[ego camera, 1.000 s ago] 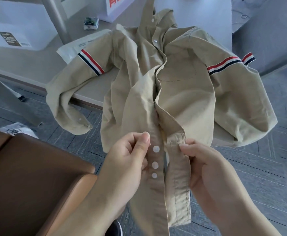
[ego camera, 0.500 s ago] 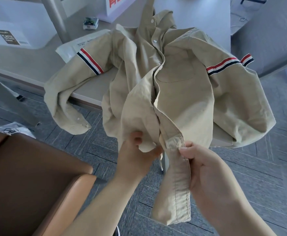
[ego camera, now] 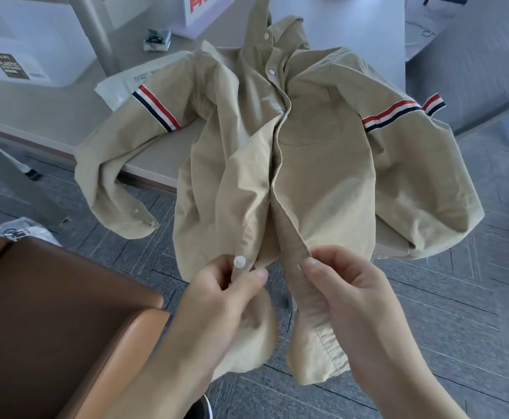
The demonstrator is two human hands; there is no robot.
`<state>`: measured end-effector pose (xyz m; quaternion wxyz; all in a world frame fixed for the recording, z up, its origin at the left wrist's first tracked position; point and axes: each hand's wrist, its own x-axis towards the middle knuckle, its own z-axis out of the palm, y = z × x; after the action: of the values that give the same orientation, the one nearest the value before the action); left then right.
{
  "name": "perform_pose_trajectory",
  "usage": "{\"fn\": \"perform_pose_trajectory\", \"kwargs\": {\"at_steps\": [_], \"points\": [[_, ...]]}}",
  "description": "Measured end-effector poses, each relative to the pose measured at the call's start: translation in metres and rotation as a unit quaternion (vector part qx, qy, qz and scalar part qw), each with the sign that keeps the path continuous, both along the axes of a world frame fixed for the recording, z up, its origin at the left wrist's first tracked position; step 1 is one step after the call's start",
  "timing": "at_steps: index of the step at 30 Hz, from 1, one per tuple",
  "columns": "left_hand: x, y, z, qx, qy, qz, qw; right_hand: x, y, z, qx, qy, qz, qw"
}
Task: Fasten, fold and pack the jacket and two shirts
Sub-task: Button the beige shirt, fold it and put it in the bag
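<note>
Only one properly readable word: "PLASTIC", pale caps on dark label [ego camera: 9, 66], stuck on white box [ego camera: 44, 34] at far left of worktop [ego camera: 50, 122]. Smaller lines above and below it, too tiny to make out. Second white box [ego camera: 208, 13] at top edge: big red characters, cut off by frame, can't read. White mailer bag [ego camera: 126, 86] poking out from under shirt [ego camera: 322, 182] sleeve: small black print, blurred. Little packet [ego camera: 156, 40] beyond it: printed, illegible. Plastic bag [ego camera: 20, 232] on floor: dark print, unreadable too.
</note>
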<state>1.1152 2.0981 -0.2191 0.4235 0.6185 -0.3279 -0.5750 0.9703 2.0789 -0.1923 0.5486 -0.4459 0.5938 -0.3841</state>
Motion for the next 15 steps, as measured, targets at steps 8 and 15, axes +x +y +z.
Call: {"fn": "perform_pose_trajectory", "kwargs": {"at_steps": [8, 15], "points": [[0.013, -0.014, -0.004, 0.057, 0.025, 0.084, 0.995, 0.005, 0.002, -0.001, 0.058, -0.083, 0.009, 0.995], [-0.009, 0.003, 0.023, -0.042, 0.074, 0.045, 0.995, 0.007, 0.002, 0.004, 0.094, -0.196, 0.020, 0.976]]}}
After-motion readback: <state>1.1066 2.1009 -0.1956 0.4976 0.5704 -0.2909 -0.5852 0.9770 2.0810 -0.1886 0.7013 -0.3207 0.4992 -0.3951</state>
